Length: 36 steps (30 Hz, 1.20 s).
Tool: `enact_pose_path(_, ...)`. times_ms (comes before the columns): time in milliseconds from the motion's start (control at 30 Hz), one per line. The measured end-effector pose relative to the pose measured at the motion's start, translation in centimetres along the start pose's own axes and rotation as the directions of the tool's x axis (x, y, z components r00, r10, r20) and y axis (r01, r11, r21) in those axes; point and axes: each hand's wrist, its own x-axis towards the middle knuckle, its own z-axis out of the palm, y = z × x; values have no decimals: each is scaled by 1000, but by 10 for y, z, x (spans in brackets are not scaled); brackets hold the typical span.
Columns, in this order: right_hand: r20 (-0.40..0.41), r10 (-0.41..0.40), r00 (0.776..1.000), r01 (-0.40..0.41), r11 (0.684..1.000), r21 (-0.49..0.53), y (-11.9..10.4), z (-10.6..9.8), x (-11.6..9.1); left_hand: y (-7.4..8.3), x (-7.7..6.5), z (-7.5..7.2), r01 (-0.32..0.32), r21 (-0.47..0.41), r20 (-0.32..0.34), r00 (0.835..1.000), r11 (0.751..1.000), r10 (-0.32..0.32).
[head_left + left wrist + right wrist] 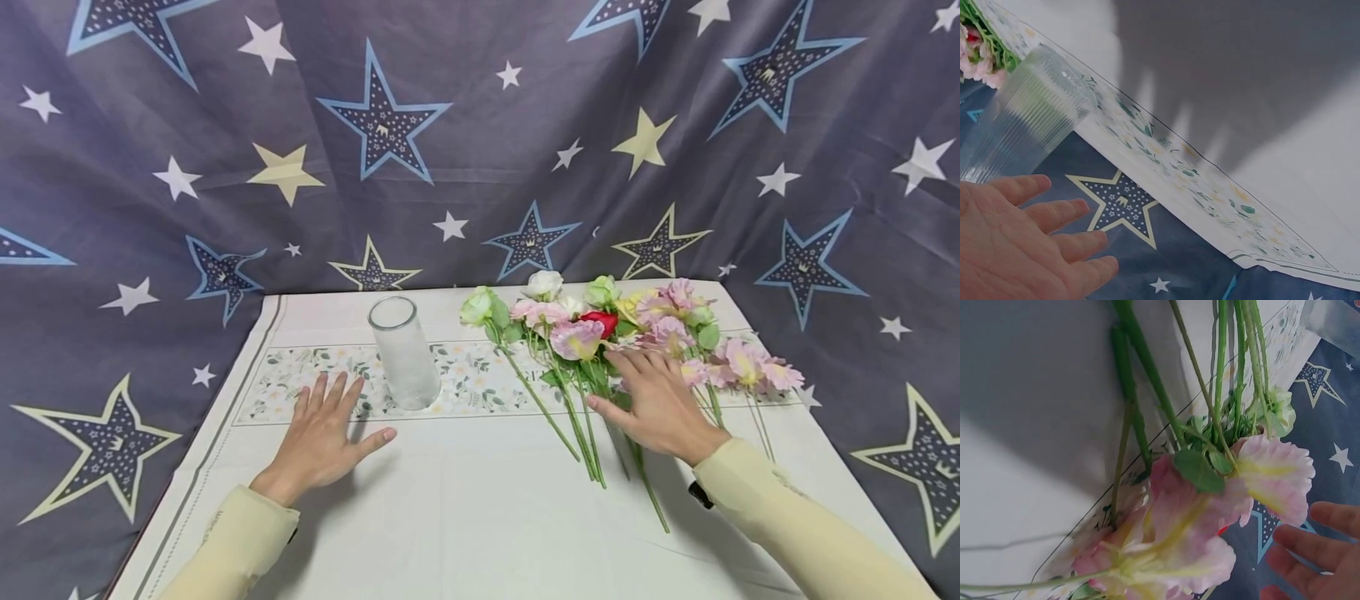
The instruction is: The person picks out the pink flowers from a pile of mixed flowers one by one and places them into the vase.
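A ribbed clear glass vase (408, 362) stands upright on the floral band of the white tablecloth. My left hand (322, 437) is spread flat to the left of the vase, apart from it and holding nothing. In the left wrist view the left hand (1029, 240) shows straight fingers beside the vase (1029, 112). Several artificial flowers (577, 337) in pink, white, green and red lie on the right, stems toward me. Over their stems hovers my right hand (660, 404), fingers extended; the right wrist view shows its fingertips (1300, 547) near a pink flower (1275, 475), gripping nothing.
The white tablecloth (465, 517) carries a printed floral band (480, 379) across its far part. Behind the table hangs a dark star-patterned cloth (465, 125), which also flanks both sides. Loose green stems (543, 408) reach toward the middle of the table.
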Motion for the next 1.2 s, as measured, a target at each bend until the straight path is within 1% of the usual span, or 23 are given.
enact_pose_path(167, 39, 16, 999, -16, 1000, 5, -7, 4, 3, 3, 0, 1, -4, -1, 7, 1000, 1000, 4)
enact_pose_path(300, 56, 11, 998, -11, 1000, 10, -14, 8, 6, 4, -1, 1, -3, 0, 10, 1000, 1000, 3)
enact_pose_path(467, 44, -33, 998, 35, 999, -34, -20, 16, 10, 4, -1, 2, -11, 1, -1, 1000, 1000, 11)
enact_pose_path(600, 22, -83, 996, 84, 996, -39, -25, 25, 11, 4, -1, 4, -18, 2, -10, 1000, 1000, 18)
enact_pose_path(733, 31, -111, 993, 112, 992, -50, -29, 35, 13, 4, -2, 5, -21, -2, -14, 1000, 1000, 21)
enact_pose_path(833, 73, -85, 994, 88, 995, -47, -33, 41, 15, 5, -3, 5, -20, 0, -12, 1000, 1000, 20)
enact_pose_path(1000, 150, -7, 989, 13, 999, -44, -37, 46, 18, 5, -3, 4, -16, 7, -6, 1000, 1000, 16)
enact_pose_path(1200, 232, 89, 969, -76, 995, -64, -42, 50, 24, 5, -4, 3, -15, 11, 1, 1000, 1000, 15)
